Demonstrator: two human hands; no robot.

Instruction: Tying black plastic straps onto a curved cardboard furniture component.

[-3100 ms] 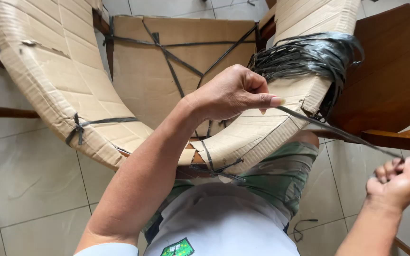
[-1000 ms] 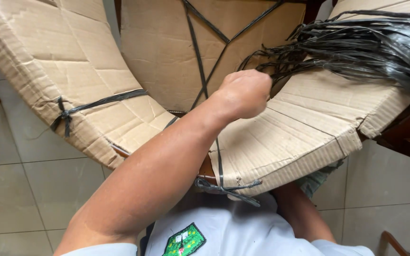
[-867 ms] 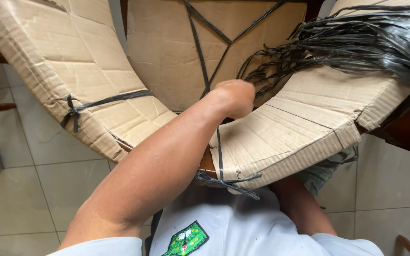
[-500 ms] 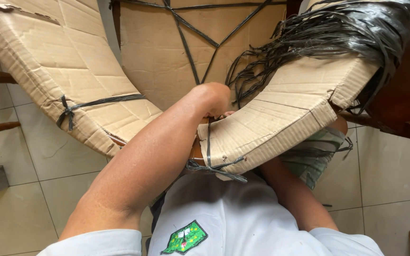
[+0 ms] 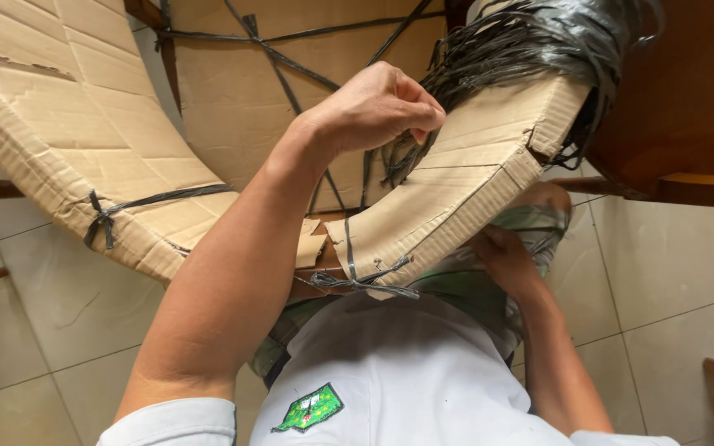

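Observation:
My left hand [image 5: 373, 107] is raised in the middle of the view, its fingers pinched together on a thin black plastic strap [image 5: 398, 161] that comes from a loose bundle of black straps [image 5: 539, 41]. The bundle lies on top of the right cardboard-wrapped curved piece [image 5: 464, 190]. My right hand [image 5: 506, 260] is low on the right, pressed against the underside of that piece over my lap; its fingertips are hidden by the cardboard. A knotted black strap [image 5: 357, 281] ties the piece's near end.
A second cardboard-wrapped curved piece [image 5: 68, 149], tied with a black strap [image 5: 109, 223], arcs along the left. A flat cardboard panel [image 5: 241, 99] crossed by straps lies behind. A dark wooden chair [image 5: 687, 99] stands at right on the pale tiled floor [image 5: 671, 272].
My left hand has lifted from the gap between the cardboard pieces and now pinches a strap above the right one. My right hand has come in from the far right to under that piece.

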